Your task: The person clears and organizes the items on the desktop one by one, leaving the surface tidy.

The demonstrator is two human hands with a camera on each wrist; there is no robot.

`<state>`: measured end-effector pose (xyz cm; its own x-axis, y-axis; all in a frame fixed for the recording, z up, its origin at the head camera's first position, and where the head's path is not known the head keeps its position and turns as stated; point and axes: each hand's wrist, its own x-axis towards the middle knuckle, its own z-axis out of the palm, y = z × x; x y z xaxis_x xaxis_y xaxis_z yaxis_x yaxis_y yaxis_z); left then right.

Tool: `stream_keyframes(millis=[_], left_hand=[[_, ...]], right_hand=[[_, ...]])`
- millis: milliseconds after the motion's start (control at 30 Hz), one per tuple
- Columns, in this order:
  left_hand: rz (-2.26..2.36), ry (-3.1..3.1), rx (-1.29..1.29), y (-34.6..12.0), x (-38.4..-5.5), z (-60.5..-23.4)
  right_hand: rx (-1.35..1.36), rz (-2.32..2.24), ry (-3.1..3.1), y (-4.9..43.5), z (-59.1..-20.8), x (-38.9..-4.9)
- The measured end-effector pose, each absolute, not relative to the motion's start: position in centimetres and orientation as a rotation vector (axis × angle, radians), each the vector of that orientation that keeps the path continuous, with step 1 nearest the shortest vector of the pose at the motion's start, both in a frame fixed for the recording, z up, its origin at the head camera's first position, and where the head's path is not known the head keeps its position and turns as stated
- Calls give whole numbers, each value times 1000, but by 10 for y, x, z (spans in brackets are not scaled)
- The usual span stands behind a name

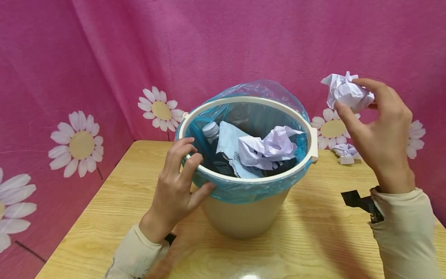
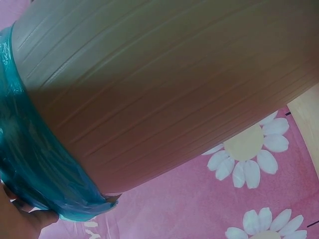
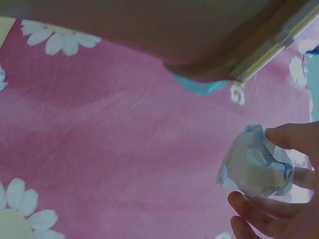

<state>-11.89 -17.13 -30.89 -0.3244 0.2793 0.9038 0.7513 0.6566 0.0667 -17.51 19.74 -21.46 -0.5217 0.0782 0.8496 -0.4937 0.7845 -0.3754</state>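
Note:
A beige trash bin with a blue plastic liner folded over its rim stands on the table. My left hand grips the near left of the rim, fingers over the edge and thumb outside against the liner. Up to the right of the bin, my right hand pinches a crumpled paper ball between thumb and fingers. The right wrist view shows the same paper ball at the fingertips. Inside the bin lie another crumpled paper, a torn light-blue piece and a bottle with a pale cap.
One more crumpled paper lies at the back right of the wooden table. A pink cloth printed with white daisies hangs behind and at the sides. A pale latch juts from the bin's right rim.

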Motion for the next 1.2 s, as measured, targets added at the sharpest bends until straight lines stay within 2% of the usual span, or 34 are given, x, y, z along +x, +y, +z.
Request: stream_keyframes(millis=[200, 567, 900, 1200], left_hand=[[-606, -1894, -807, -172, -119, -309], [-613, -1911, -816, -172, -118, -310], [-612, -1922, -818, -172, -118, -307], [-599, -1940, -816, -174, -118, -308]], right_hand=[[433, 736, -2023, 171, -197, -161], [856, 730, -2110, 120, -172, -152], [1201, 604, -2301, 80, -159, -161], [1326, 331, -2577, 37, -159, -164]])
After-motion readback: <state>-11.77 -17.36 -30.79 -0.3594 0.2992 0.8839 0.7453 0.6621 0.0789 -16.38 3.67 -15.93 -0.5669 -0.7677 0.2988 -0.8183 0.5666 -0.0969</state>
